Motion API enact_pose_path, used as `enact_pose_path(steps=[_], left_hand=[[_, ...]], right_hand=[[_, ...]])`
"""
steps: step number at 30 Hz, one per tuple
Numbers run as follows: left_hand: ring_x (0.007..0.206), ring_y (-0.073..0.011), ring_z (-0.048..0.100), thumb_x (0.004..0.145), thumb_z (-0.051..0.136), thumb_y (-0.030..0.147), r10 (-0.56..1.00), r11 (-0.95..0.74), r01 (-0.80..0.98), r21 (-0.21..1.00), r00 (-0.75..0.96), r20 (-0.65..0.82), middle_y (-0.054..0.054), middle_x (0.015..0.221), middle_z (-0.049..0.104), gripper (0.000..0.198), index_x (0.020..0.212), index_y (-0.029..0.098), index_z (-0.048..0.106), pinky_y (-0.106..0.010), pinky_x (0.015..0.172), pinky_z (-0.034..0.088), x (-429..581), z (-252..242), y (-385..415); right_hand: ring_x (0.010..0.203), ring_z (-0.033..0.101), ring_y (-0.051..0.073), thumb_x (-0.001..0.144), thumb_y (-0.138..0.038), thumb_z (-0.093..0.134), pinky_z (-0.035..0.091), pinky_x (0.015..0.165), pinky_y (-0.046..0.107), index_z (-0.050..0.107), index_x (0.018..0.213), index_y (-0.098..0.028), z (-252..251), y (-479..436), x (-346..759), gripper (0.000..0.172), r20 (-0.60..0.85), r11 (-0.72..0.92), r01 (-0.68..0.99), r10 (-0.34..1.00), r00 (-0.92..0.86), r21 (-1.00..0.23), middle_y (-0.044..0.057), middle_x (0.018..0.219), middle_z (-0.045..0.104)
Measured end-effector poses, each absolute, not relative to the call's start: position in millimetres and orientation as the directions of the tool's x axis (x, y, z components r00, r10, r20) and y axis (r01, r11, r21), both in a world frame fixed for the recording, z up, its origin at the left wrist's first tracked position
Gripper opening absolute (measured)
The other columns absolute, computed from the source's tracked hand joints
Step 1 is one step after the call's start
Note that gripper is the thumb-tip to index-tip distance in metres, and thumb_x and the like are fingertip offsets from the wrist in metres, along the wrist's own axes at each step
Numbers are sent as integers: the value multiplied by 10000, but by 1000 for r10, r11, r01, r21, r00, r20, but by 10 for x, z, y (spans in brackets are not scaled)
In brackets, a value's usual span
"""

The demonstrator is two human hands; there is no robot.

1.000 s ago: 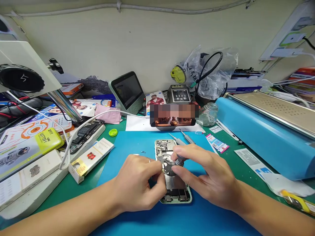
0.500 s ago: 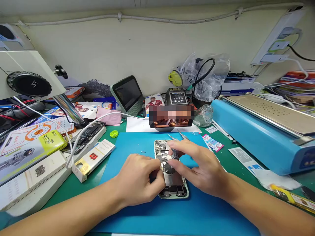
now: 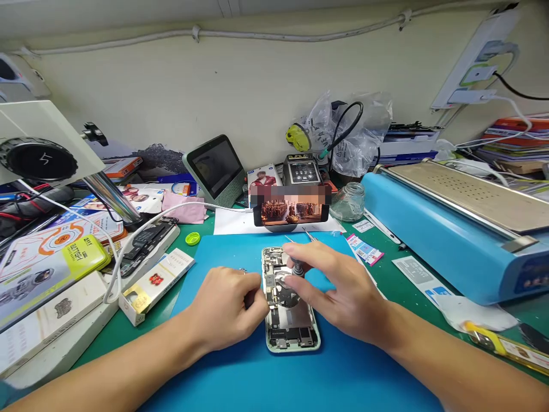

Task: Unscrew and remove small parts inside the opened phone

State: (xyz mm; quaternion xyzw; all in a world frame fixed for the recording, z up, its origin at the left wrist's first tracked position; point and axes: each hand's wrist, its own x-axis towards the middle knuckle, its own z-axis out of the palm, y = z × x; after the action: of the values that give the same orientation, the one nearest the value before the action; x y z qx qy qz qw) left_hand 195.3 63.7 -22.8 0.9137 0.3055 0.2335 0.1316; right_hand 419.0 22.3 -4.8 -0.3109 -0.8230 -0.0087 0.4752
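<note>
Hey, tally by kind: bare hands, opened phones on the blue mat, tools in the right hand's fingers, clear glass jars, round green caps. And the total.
Bare hands, left hand and right hand: 2
Opened green-framed phone: 1
Gray cylindrical tool: 1
Clear glass jar: 1
Round green cap: 1
Total: 6

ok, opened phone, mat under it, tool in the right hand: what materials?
Opened phone: pale green rim, likely painted metal, maybe plastic; inner plate shiny silver, so probably metal.
Mat: even blue, fairly matte, no visible weave; perhaps silicone or rubber.
Tool in the right hand: grey, slight sheen, possibly metal; partly hidden, so uncertain.
</note>
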Motion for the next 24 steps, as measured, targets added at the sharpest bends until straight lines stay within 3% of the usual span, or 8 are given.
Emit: enact_pose_path(steps=[7, 11, 13, 17, 24], left_hand=[[463, -108, 287, 876, 485, 172, 510, -856, 384, 347, 737, 443, 64, 503, 375, 301, 612, 214, 347, -290, 502, 220, 1933, -208, 624], [478, -94, 344, 1027, 572, 368, 456, -888, 357, 288, 763, 459, 81, 557, 405, 420, 656, 202, 466, -235, 514, 332, 1900, -261, 640], [508, -88, 432, 1043, 609, 443, 450, -892, 369, 260, 781, 433, 70, 616, 487, 411, 729, 184, 549, -229, 546, 428, 1880, -299, 653], [648, -107, 601, 1053, 624, 419, 447, -893, 397, 211, 829, 335, 10, 811, 646, 288, 927, 162, 658, -262, 649, 554, 1851, -347, 681], [847, -159, 687, 1045, 645, 383, 450, -890, 428, 159, 881, 144, -51, 1047, 698, 238, 1123, 160, 676, -333, 774, 609, 1857, -302, 705]], right_hand=[[991, 767, 188, 986, -113, 644, 660, 870, 330, 468, 1495, -246, -21, 245, 4183, 555, 835, 841, 502, 416, -359, -202, 79, 1193, 779], [879, 786, 198, 990, -161, 657, 682, 777, 339, 421, 1531, -270, -37, 265, 4212, 600, 856, 803, 575, 398, -328, -153, 69, 1138, 796], [841, 788, 210, 977, -160, 674, 685, 738, 356, 416, 1528, -282, -55, 295, 4233, 621, 869, 782, 611, 385, -310, -129, 72, 1117, 798], [868, 793, 224, 960, -138, 689, 689, 751, 376, 430, 1498, -294, -103, 370, 4241, 617, 891, 755, 652, 344, -298, -73, 63, 1078, 798], [891, 781, 202, 965, -134, 675, 681, 783, 349, 441, 1483, -259, -194, 421, 4199, 582, 893, 718, 694, 347, -287, -56, 66, 1056, 786]])
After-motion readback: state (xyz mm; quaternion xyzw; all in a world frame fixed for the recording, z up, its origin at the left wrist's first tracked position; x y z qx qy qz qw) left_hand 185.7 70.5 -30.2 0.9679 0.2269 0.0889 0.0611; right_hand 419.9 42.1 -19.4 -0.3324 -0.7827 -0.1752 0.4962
